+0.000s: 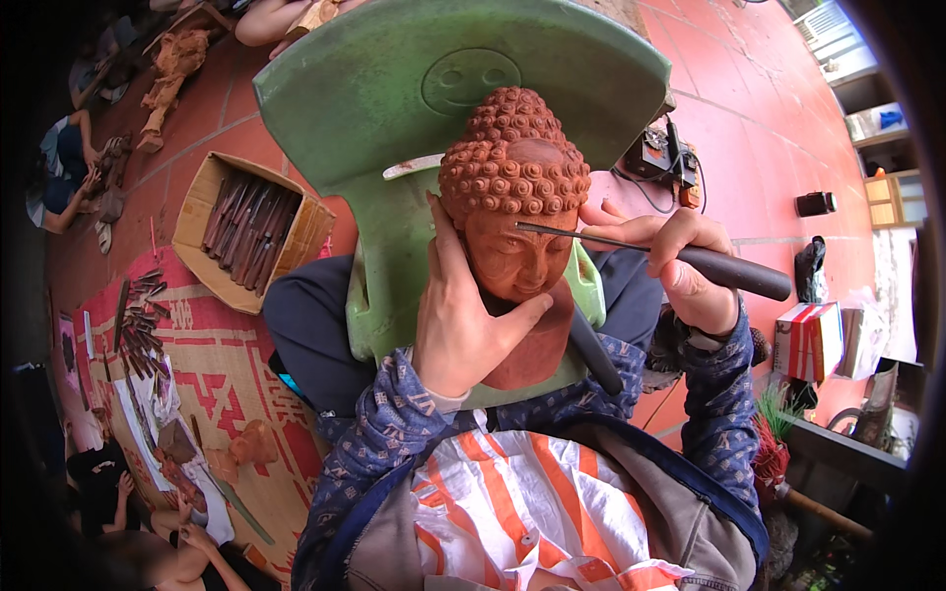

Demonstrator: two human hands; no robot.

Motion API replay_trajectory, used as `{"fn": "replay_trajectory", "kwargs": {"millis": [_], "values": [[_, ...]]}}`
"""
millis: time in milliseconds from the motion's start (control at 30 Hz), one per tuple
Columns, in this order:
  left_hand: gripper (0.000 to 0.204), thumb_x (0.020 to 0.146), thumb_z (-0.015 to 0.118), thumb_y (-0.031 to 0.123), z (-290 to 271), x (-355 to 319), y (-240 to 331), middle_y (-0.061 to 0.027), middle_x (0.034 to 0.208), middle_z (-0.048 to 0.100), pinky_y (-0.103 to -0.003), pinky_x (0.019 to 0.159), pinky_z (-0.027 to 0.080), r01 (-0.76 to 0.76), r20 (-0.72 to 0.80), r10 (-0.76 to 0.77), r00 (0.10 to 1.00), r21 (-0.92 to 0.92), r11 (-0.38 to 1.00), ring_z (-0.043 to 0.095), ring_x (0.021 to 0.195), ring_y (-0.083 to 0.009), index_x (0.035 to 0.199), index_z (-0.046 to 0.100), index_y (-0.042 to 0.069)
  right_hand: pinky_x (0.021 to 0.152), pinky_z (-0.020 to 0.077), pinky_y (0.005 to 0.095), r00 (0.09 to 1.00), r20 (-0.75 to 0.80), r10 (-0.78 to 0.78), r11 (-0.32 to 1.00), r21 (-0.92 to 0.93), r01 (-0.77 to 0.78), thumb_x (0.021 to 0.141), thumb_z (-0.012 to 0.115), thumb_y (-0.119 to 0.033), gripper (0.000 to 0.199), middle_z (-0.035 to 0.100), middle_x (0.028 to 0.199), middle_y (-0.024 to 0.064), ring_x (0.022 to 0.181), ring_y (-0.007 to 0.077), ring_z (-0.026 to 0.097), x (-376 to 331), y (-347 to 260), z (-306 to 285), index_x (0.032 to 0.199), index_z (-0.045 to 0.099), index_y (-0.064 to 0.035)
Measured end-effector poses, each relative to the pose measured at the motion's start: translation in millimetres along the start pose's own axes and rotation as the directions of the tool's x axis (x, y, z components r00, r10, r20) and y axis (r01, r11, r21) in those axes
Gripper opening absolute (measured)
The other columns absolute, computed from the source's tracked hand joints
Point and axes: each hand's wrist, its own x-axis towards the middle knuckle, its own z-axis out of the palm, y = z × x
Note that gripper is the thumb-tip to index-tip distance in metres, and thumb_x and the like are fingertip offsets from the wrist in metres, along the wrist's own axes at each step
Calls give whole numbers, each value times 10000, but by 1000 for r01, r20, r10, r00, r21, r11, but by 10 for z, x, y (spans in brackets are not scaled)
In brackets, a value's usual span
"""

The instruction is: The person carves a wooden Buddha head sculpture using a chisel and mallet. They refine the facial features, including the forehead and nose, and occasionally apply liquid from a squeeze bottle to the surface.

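Note:
A reddish-brown carved wooden Buddha bust (pixel 517 158), with rows of round curls, stands upright on a green plastic chair (pixel 345 118) in front of me. My left hand (pixel 463 310) grips the side of its face and neck, the thumb lying below the chin. In my right hand (pixel 685 251) is a carving chisel (pixel 734 271) with a thick dark handle and a thin metal shaft. The chisel's tip is at the brow, just above the bust's nose. A second dark-handled tool (pixel 596 357) rests against the right side of the bust's base.
To the left, a cardboard box (pixel 192 212) holds many dark-handled tools. More tools (pixel 143 320) lie on a red-patterned mat (pixel 222 389). Other people sit along the left edge. On the right are a black electrical unit (pixel 650 158) with cables and a red-and-white box (pixel 808 340).

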Motion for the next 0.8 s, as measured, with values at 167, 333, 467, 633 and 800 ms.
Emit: {"fn": "replay_trajectory", "kwargs": {"millis": [167, 333, 467, 633, 800], "values": [[1186, 661, 818, 278, 8, -2, -10, -371, 1303, 339, -446, 954, 417, 7, 6, -6, 1000, -22, 1000, 454, 1177, -468, 1409, -8, -129, 1100, 216, 544, 999, -15, -31, 997, -68, 30, 888, 624, -341, 300, 617, 1067, 313, 1217, 434, 478, -24, 62, 11, 783, 505, -87], [1187, 663, 819, 280, -3, 0, -3, -368, 1302, 343, -448, 952, 417, 14, 4, -14, 1000, -26, 1000, 456, 1175, -469, 1409, -9, -128, 1093, 231, 542, 999, -16, -30, 994, -104, 28, 877, 638, -341, 302, 619, 1070, 308, 1202, 434, 493, -19, 21, 23, 773, 514, -86], [1192, 664, 819, 287, 1, 2, -7, -369, 1300, 344, -449, 949, 420, 10, 2, -10, 1000, -17, 1000, 459, 1171, -471, 1409, -12, -128, 1095, 226, 541, 999, -28, -20, 992, -125, 16, 864, 654, -334, 300, 618, 1077, 304, 1198, 432, 498, -29, -11, 52, 767, 520, -83], [1198, 666, 818, 297, 1, -2, 7, -371, 1301, 342, -452, 945, 422, 3, -2, -3, 1000, 7, 1000, 464, 1164, -474, 1412, -19, -124, 1126, 116, 529, 999, 31, -39, 988, -148, 43, 858, 654, -235, 225, 600, 1159, 269, 1252, 405, 451, -53, 31, 6, 794, 567, -37], [1199, 668, 817, 303, -5, -5, 3, -373, 1299, 345, -451, 948, 420, 4, 0, -4, 1000, 15, 1000, 463, 1164, -476, 1413, -21, -122, 1127, 95, 529, 999, 35, 0, 992, -123, 4, 853, 662, -247, 233, 603, 1159, 265, 1263, 411, 436, -33, -23, 1, 788, 570, -42]]}}
